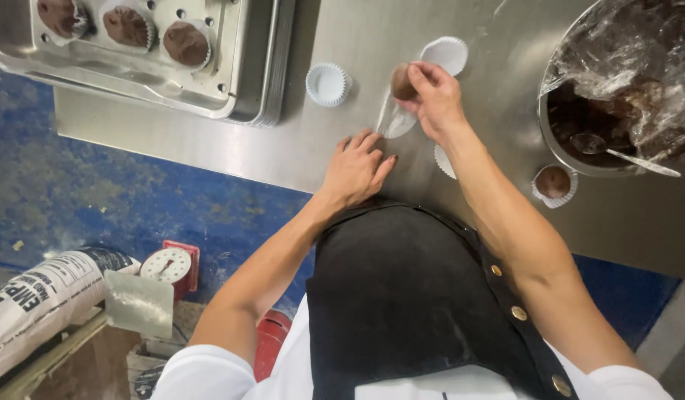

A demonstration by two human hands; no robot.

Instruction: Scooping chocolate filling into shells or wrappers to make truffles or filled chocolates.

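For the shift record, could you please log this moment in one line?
right hand: holds dough ball | left hand: flat on steel table | empty paper cup nearby

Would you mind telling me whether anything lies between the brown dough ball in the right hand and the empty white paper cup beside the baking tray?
Nothing visible does. The right hand holds the brown dough ball, and only bare steel table separates it from the empty white paper cup.
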